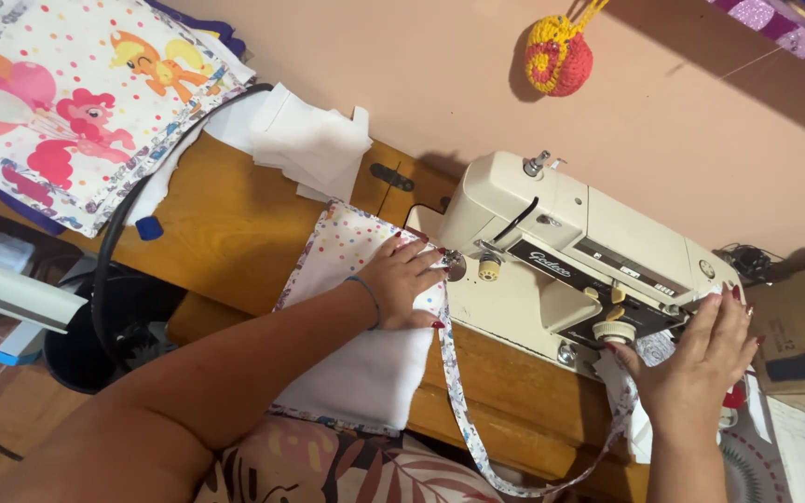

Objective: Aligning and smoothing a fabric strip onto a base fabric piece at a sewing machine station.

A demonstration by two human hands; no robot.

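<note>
Nearest me, my left hand point(407, 279) presses flat and open on the dotted cloth point(356, 307) to steady it by the needle, while my right hand point(696, 359), fingers spread, rests on the sewing machine point(561, 251) wheel end on the worktop point(225, 233).

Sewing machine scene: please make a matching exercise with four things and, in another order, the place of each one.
Things:
1. left hand
2. right hand
3. crochet ball
4. cartoon cloth

Places:
A. hanging on the pink wall
B. at the right end of the sewing machine
C. flat on the dotted fabric beside the needle
D. far left end of the wooden table

Pairs: 1-C, 2-B, 3-A, 4-D
</note>
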